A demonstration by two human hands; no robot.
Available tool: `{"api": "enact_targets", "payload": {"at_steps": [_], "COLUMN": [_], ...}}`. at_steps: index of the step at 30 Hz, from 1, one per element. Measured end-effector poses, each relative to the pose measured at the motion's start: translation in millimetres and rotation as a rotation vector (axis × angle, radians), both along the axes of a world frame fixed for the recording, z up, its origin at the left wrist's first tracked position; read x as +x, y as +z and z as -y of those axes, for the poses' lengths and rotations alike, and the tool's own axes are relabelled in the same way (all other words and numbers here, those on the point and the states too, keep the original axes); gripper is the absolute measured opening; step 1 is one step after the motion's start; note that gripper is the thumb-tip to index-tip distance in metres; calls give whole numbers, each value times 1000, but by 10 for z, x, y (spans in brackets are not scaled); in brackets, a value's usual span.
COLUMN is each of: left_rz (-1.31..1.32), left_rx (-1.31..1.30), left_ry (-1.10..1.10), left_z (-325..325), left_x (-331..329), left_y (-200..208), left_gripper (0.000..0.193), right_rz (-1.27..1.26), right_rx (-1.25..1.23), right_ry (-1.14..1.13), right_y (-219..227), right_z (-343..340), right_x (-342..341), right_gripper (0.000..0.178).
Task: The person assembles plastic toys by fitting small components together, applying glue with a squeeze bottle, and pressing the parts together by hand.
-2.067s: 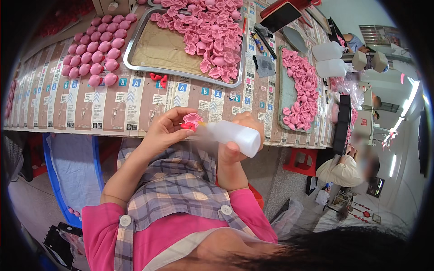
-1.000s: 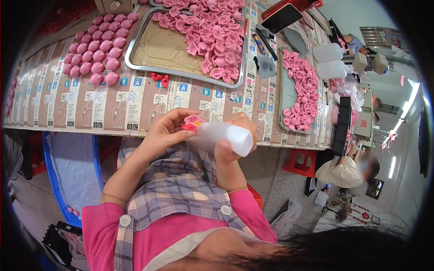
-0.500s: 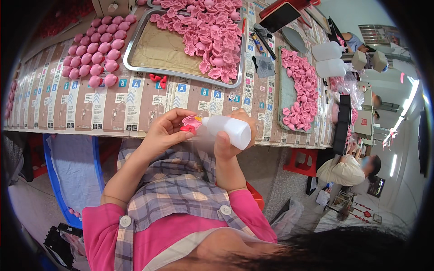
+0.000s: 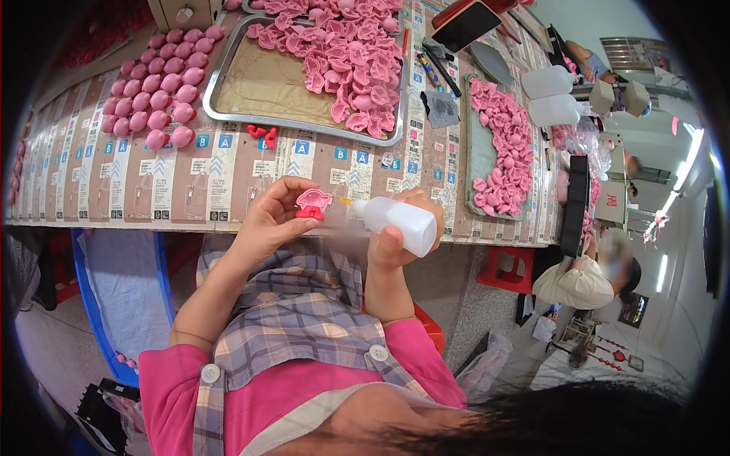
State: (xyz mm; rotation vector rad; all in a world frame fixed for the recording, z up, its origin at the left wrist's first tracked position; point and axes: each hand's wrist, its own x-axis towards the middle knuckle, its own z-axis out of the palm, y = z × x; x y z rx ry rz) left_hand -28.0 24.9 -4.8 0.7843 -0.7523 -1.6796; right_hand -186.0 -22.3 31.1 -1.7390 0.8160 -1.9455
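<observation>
My left hand pinches a small pink plastic shell with a red piece at its lower edge; the shell's hollow side faces up. My right hand is wrapped round a white squeeze bottle, tilted so its thin yellowish nozzle points left. A short gap separates the nozzle tip from the shell. Beyond the hands, a metal tray carries a heap of pink shells. Loose red pieces lie just in front of that tray.
Rows of rounded pink pieces stand at the far left. To the right are a second tray of pink shells, a grey cloth, a phone and white bottles. A blue-rimmed bin sits below left. Another person works at right.
The nozzle has drawn away from the pink shell as my right hand moved the bottle slightly right. My left hand has shifted the shell a little left and turned it.
</observation>
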Motion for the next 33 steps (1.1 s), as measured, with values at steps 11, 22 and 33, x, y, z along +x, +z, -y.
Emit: {"api": "enact_targets", "payload": {"at_steps": [11,22,33], "left_rz": [-5,-18,52], "left_rx": [36,-5,-32], "left_ry": [27,23,78], "left_z": [12,8,22], "left_x": [-17,1,7], "left_y": [39,0,-52], "left_gripper": [42,41,42], "right_rz": [-70,-182,-202], "right_rx": [-25,-59,596], "right_ry": [-13,54,-557], "right_y": [19,-34,-345], "right_z": [-6,-70,1059], "right_x": [4,-17,-1025], "right_gripper": [35,37,32]}}
